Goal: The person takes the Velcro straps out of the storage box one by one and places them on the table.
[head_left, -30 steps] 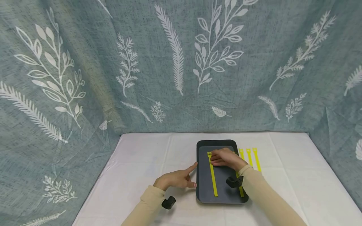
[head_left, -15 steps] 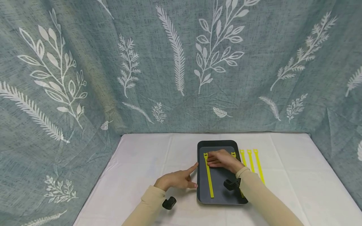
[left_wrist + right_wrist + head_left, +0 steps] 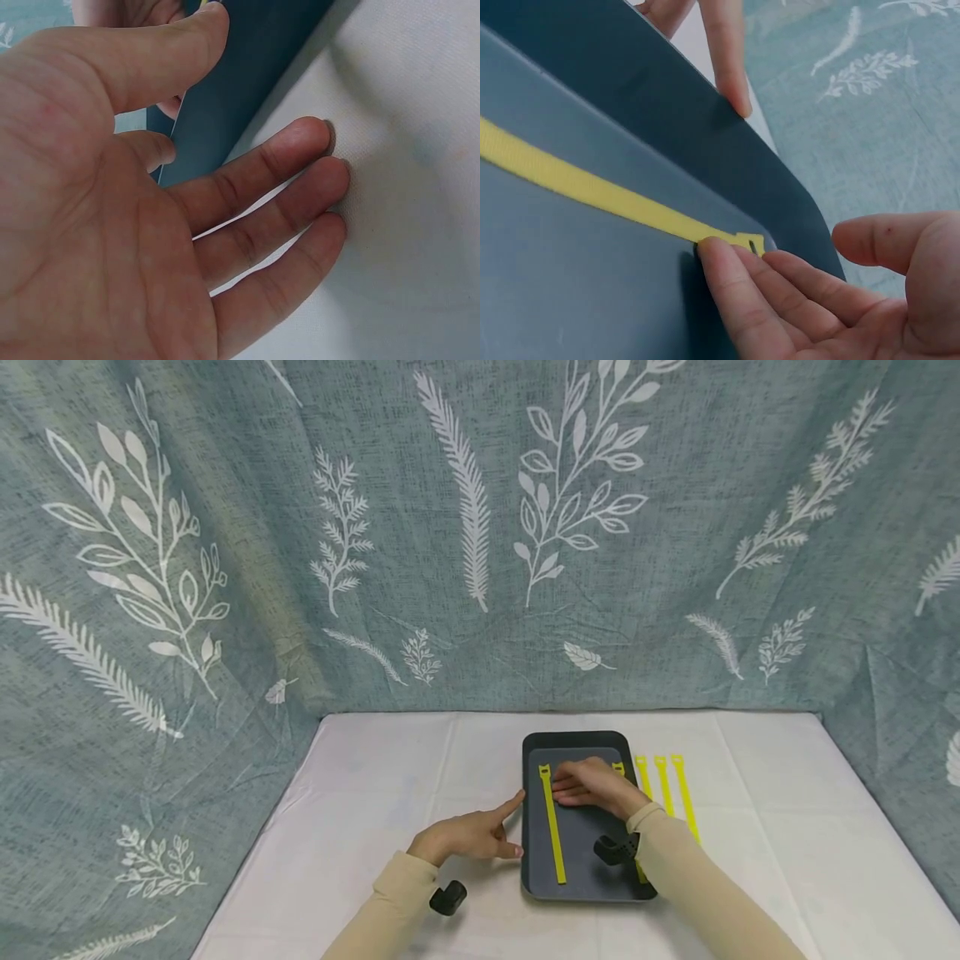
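Inside the dark grey tray [image 3: 576, 741] a yellow hook-and-loop cable tie [image 3: 553, 827] lies lengthwise near the left wall, its slotted head at the far end. My right hand [image 3: 596, 787] reaches over the tray from the right. In the right wrist view its extended fingertips [image 3: 718, 259] meet the tie's edge just below the head, while the thumb stays apart. My left hand [image 3: 468, 835] is at the tray's left side, index finger and thumb against the rim, the other fingers loosely extended over the cloth. A second yellow tie [image 3: 618, 768] lies along the tray's right side, partly hidden by my right arm.
Three more yellow ties [image 3: 687, 802] lie side by side on the white tablecloth [image 3: 765, 793], right of the tray, partly behind my right forearm. A blue-green curtain [image 3: 450, 568] with white leaf prints hangs behind the table. Each wrist wears a small black camera [image 3: 448, 898].
My right hand has moved left, and the tie at its fingertips has shifted left toward the tray's wall. Over the last half second little moved. My left hand has stayed at the rim.
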